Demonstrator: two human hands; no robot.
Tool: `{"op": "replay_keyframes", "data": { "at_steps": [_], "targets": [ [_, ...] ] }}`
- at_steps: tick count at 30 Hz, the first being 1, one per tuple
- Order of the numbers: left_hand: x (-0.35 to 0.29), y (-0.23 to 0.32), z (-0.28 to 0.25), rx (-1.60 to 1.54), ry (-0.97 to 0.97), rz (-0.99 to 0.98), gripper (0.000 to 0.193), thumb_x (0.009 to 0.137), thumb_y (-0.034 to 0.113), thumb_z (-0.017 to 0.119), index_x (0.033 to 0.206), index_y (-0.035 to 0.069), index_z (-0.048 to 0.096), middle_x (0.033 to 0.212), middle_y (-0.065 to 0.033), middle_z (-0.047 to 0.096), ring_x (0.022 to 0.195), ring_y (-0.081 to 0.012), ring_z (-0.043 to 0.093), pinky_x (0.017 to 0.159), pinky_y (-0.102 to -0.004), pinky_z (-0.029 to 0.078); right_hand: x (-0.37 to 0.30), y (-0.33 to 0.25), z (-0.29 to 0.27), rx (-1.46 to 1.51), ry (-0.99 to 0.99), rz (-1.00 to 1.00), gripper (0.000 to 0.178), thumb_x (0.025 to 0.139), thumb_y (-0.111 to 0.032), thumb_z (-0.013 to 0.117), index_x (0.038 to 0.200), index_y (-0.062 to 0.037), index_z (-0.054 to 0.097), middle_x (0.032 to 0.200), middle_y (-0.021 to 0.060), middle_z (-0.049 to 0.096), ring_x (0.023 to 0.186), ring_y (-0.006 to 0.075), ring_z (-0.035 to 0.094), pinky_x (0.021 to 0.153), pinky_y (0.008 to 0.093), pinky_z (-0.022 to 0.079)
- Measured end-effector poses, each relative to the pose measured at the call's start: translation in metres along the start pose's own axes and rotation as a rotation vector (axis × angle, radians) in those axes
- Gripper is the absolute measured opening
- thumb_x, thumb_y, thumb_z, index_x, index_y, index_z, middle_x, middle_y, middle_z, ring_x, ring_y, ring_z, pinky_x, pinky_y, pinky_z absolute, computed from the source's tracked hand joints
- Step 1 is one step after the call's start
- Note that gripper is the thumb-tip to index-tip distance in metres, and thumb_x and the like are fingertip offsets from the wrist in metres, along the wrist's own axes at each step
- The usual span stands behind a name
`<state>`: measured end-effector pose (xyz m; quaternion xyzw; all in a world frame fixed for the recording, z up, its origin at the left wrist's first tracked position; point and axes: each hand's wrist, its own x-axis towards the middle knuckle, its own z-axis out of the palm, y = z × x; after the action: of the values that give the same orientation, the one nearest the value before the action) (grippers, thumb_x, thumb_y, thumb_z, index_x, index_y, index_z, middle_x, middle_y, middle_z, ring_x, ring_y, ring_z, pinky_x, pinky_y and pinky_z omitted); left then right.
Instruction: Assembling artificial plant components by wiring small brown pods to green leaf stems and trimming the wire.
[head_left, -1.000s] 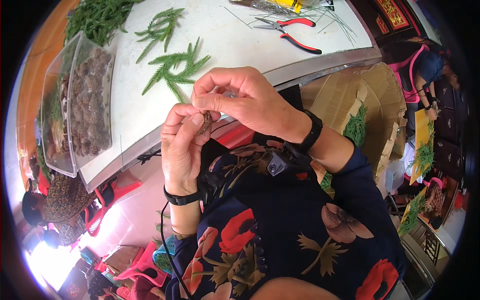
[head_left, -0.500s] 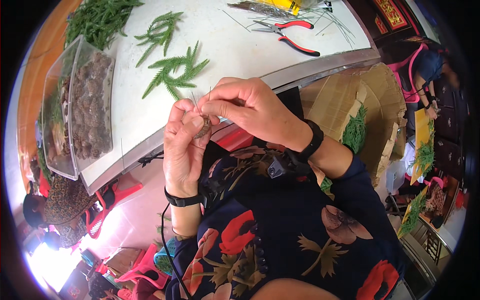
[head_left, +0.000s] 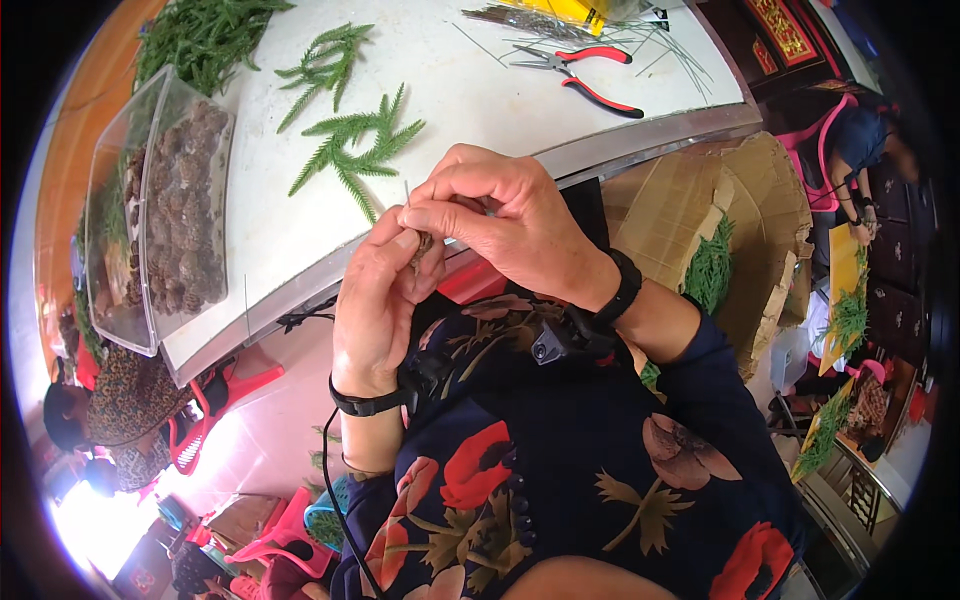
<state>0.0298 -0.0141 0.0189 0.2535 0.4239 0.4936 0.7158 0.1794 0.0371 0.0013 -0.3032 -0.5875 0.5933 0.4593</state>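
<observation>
My left hand (head_left: 378,285) pinches a small brown pine cone (head_left: 421,248) just off the table's near edge; fingers cover most of it. Against it, my right hand (head_left: 490,205) has thumb and index finger closed on a thin wire (head_left: 406,190), whose end sticks up above the fingertips. The two hands touch at the fingertips. Beyond them on the white table (head_left: 460,110) lie a green artificial pine sprig (head_left: 362,145) and a second sprig (head_left: 328,68). Red-handled pliers (head_left: 585,75) rest farther right with their jaws apart.
A clear plastic box (head_left: 150,300) of pine cones (head_left: 185,210) stands at the left, below a heap of greenery (head_left: 200,40). Loose wires (head_left: 680,60) lie at the back right. A cardboard box (head_left: 765,220) with greenery is beside the table. Other people sit at both sides.
Both hands have drawn closer together, the left shifting slightly right. The two wire ends that stood up apart now show as one short end above the fingers.
</observation>
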Motion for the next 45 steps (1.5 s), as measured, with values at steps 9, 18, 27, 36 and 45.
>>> {"op": "replay_keyframes", "data": {
  "at_steps": [9, 18, 27, 36, 45],
  "targets": [
    [0.0, -0.002, 0.003, -0.035, 0.092, 0.004, 0.01, 0.092, 0.011, 0.047, 0.092, 0.004, 0.054, 0.07, 0.0047, 0.039, 0.06, -0.0047, 0.031, 0.054, -0.0203, 0.026, -0.009, -0.004, 0.005, -0.145, 0.12, 0.012, 0.004, 0.087, -0.002, 0.068, 0.088, 0.0013, 0.069, 0.077, 0.003, 0.063, 0.066, 0.0065, 0.058, 0.056, 0.0219, 0.045],
    [0.005, -0.004, -0.006, 0.057, 0.105, 0.058, 0.009, 0.09, 0.008, 0.046, 0.091, 0.004, 0.054, 0.07, 0.0053, 0.038, 0.059, -0.0041, 0.03, 0.054, -0.0203, 0.024, -0.007, -0.013, -0.005, -0.746, 0.004, -0.33, 0.013, 0.08, 0.005, 0.069, 0.091, -0.0005, 0.067, 0.075, 0.0062, 0.063, 0.063, 0.0155, 0.061, 0.055, 0.0267, 0.048],
    [0.006, 0.005, -0.01, 0.084, 0.012, -0.104, 0.02, 0.091, 0.02, 0.041, 0.091, 0.004, 0.053, 0.069, 0.0047, 0.036, 0.06, -0.0054, 0.03, 0.053, -0.0214, 0.023, 0.023, -0.016, -0.023, -0.663, -0.228, -0.549, 0.033, 0.07, 0.01, 0.07, 0.098, -0.0068, 0.068, 0.103, 0.0089, 0.061, 0.074, 0.017, 0.059, 0.057, 0.0267, 0.049],
    [0.004, 0.011, -0.024, 0.109, -0.03, -0.169, 0.023, 0.091, 0.019, 0.04, 0.096, 0.003, 0.056, 0.072, 0.0044, 0.039, 0.064, -0.0053, 0.032, 0.055, -0.0214, 0.022, 0.047, -0.005, -0.026, -0.703, -0.469, -0.753, 0.026, 0.072, 0.002, 0.069, 0.097, -0.0042, 0.067, 0.102, 0.0087, 0.063, 0.074, 0.0214, 0.061, 0.06, 0.0291, 0.051],
    [-0.005, 0.017, -0.017, 0.085, 0.017, -0.062, 0.026, 0.094, 0.02, 0.049, 0.109, 0.0, 0.055, 0.076, 0.0021, 0.043, 0.062, -0.007, 0.036, 0.055, -0.0192, 0.027, 0.045, -0.005, -0.024, -0.78, -0.381, -0.827, 0.019, 0.074, -0.003, 0.068, 0.093, -0.0049, 0.066, 0.093, 0.0055, 0.064, 0.071, 0.0215, 0.063, 0.059, 0.0305, 0.049]
  ]
}}
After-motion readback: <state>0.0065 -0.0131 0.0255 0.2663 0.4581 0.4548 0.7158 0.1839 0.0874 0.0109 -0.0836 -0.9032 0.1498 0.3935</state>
